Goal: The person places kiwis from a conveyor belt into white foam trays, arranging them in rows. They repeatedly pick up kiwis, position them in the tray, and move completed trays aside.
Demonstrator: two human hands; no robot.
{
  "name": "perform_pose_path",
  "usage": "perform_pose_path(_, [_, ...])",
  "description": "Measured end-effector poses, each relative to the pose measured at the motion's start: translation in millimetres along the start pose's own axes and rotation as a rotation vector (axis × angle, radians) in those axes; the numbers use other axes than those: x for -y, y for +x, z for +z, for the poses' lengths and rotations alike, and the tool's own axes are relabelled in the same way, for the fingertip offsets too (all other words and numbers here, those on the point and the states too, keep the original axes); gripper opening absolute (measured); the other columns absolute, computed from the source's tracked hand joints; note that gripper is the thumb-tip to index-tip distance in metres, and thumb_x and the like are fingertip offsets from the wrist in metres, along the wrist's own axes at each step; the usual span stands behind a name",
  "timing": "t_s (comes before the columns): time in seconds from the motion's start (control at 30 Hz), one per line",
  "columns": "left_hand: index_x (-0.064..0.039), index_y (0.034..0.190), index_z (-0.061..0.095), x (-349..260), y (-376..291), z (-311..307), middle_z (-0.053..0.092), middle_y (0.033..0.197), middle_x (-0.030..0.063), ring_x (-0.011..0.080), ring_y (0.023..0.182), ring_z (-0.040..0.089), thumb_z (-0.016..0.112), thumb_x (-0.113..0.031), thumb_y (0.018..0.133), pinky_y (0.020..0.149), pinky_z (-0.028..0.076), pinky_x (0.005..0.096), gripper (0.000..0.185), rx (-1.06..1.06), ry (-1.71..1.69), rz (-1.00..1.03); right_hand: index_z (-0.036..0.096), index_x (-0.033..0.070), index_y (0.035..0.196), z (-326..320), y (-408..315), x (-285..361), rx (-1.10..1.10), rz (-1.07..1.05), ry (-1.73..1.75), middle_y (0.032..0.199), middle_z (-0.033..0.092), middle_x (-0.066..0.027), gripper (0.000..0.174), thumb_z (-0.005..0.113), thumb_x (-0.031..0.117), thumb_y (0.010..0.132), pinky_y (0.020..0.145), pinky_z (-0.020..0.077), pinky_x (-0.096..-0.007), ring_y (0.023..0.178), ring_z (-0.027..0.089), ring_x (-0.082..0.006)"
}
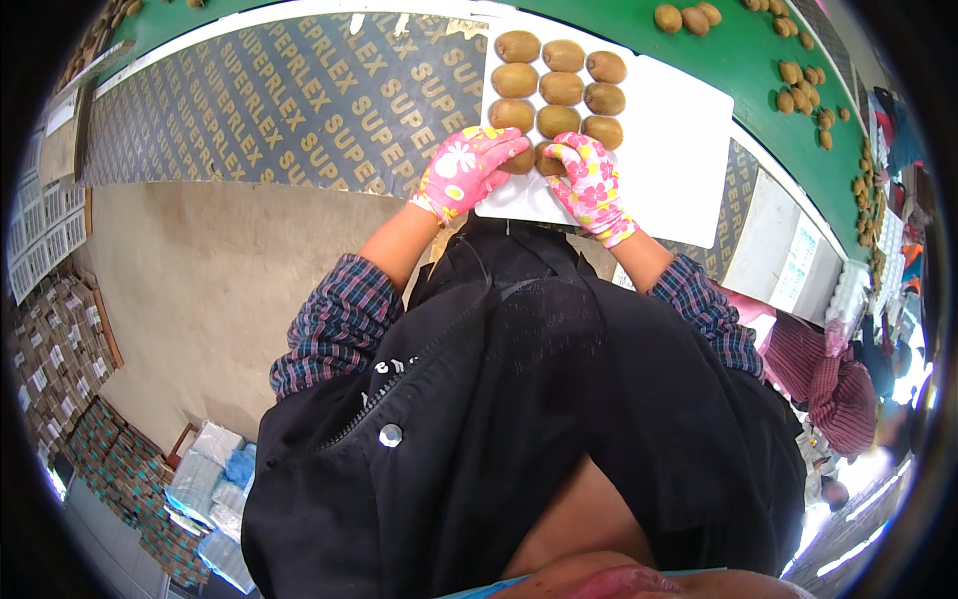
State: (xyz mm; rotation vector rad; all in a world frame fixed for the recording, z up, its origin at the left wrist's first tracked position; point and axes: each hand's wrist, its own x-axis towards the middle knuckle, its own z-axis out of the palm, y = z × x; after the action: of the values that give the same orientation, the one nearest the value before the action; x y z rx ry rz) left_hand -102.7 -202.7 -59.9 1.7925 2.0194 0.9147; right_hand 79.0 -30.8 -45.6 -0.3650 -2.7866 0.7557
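Observation:
Brown kiwifruit lie in rows of three in a white moulded tray, filling its far part. My left hand, in a pink flowered glove, has its fingers on a kiwifruit in the row nearest me. Beside it my right hand, in a white glove with pink and yellow flowers, grips another kiwifruit, partly hidden by the fingers. Hollows at the tray's near edge show between my hands. A flat white sheet adjoins the tray on the right.
Beyond the tray runs a green conveyor belt carrying loose kiwifruit. The worktop is dark board with printed lettering. Stacked cartons and wrapped bundles stand on the left. Other people, one in a striped sleeve, are at right.

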Motion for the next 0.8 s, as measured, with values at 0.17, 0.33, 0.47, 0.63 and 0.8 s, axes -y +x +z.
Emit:
perform_pose_path(0.17, [-0.018,0.135,0.059,-12,-5,2,0.064,0.131,0.0047,0.0265,0.114,0.062,0.069,-0.020,0.083,0.094,0.048,0.0417,0.053,0.014,0.174,-0.042,0.064,0.011,0.116,-1,-3,-3,0.030,0.038,0.036,0.121,0.061,-0.0107,0.048,0.080,0.011,0.072,0.099,0.0458,-0.0449,0.117,0.056,-0.0331])
perform_pose_path(0.33, [-0.013,0.133,0.060,-29,5,-3,0.063,0.130,0.0103,0.0303,0.117,0.060,0.068,-0.028,0.086,0.098,0.047,0.0442,0.050,0.028,0.187,-0.139,0.064,0.012,0.116,2,-2,-16,0.044,-0.021,0.043,0.121,0.061,-0.0105,0.048,0.081,0.012,0.071,0.096,0.0470,-0.0450,0.114,0.057,-0.0335])
perform_pose_path(0.47, [-0.014,0.135,0.059,-24,10,-3,0.063,0.129,0.0093,0.0301,0.119,0.058,0.068,-0.034,0.089,0.101,0.045,0.0433,0.051,0.094,0.132,-0.212,0.064,0.013,0.116,-21,10,-14,0.122,-0.055,0.130,0.118,0.062,-0.0097,0.043,0.080,0.018,0.077,0.093,0.0478,-0.0464,0.113,0.058,-0.0341])
perform_pose_path(0.63, [-0.016,0.132,0.062,-29,11,5,0.063,0.127,0.0083,0.0298,0.114,0.060,0.068,-0.031,0.087,0.094,0.047,0.0435,0.048,0.091,0.201,-0.246,0.064,0.010,0.117,-31,41,0,0.107,0.008,0.154,0.113,0.063,-0.0137,0.035,0.072,0.027,0.087,0.091,0.0478,-0.0474,0.109,0.059,-0.0347])
perform_pose_path(0.8, [-0.009,0.125,0.066,-28,6,-4,0.066,0.121,0.0122,0.0311,0.115,0.060,0.070,-0.026,0.088,0.099,0.047,0.0427,0.041,-0.156,-0.052,-0.376,0.064,0.006,0.114,-2,80,3,0.199,-0.047,-0.128,0.112,0.063,-0.0155,0.037,0.065,0.034,0.090,0.089,0.0468,-0.0490,0.105,0.060,-0.0352])
